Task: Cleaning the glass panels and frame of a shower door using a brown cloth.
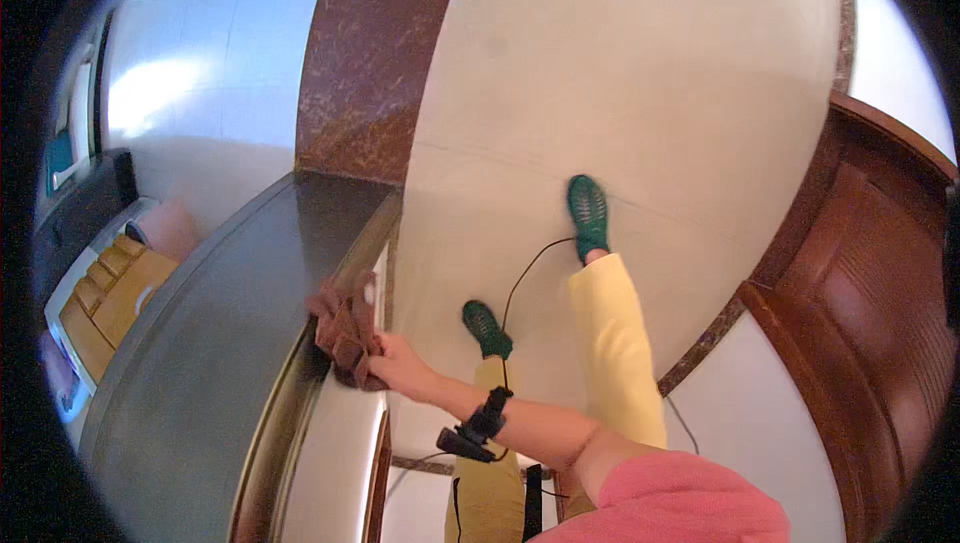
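Observation:
My right hand reaches across to the left, its fingers closed on a crumpled brown cloth. The cloth is smeared by motion and lies against the edge of a dark grey ledge with a brownish-gold rim. A black strap with a small device circles my right forearm. My left hand is out of sight.
Pale floor stretches ahead, with a brown marble strip on its left. A thin black cable runs by my feet in green shoes. A brown wooden door stands at right. Tan segmented padding shows beyond the ledge.

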The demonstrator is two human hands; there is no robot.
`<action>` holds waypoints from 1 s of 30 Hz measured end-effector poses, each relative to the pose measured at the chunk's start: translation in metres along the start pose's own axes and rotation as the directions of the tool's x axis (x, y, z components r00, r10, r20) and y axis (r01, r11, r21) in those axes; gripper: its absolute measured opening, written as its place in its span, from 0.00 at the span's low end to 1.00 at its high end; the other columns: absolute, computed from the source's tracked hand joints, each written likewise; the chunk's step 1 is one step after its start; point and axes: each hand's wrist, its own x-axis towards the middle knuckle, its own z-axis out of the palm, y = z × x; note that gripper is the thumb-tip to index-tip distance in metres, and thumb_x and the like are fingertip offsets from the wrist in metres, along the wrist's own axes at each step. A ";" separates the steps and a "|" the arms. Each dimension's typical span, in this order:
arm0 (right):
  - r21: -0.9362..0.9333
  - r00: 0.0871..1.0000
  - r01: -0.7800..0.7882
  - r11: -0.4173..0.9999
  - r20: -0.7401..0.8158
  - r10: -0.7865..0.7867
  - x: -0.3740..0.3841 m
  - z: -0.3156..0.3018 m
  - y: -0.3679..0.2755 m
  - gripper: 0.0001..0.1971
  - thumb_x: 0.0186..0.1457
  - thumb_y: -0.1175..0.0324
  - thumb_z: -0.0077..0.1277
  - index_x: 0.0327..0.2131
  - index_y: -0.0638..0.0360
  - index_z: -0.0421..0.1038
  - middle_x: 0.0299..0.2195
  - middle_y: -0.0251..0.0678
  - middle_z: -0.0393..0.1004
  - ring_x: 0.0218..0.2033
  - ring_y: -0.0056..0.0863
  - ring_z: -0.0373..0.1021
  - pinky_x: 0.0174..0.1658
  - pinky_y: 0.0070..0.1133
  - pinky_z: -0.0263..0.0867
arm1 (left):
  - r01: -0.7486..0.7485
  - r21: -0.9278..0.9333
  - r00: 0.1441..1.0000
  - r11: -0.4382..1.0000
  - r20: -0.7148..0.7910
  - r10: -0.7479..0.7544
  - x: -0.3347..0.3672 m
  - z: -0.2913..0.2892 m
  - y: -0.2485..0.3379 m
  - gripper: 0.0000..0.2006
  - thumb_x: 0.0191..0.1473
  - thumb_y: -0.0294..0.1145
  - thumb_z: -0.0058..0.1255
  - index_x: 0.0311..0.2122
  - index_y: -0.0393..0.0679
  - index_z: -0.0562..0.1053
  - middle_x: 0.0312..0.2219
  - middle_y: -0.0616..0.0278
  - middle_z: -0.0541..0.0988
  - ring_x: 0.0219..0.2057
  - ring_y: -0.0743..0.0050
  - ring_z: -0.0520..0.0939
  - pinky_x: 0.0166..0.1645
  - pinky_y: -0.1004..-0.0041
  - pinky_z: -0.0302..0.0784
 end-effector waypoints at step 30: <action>0.309 0.717 -0.090 0.947 -0.640 0.277 -0.125 -0.190 -0.182 0.16 0.49 0.76 0.44 0.44 0.63 0.61 0.40 0.36 0.68 0.41 0.28 0.66 0.45 0.25 0.64 | -0.103 -0.138 0.466 0.985 0.868 0.171 -0.313 0.555 0.444 0.07 0.51 0.33 0.40 0.33 0.43 0.68 0.32 0.59 0.71 0.37 0.62 0.71 0.40 0.68 0.68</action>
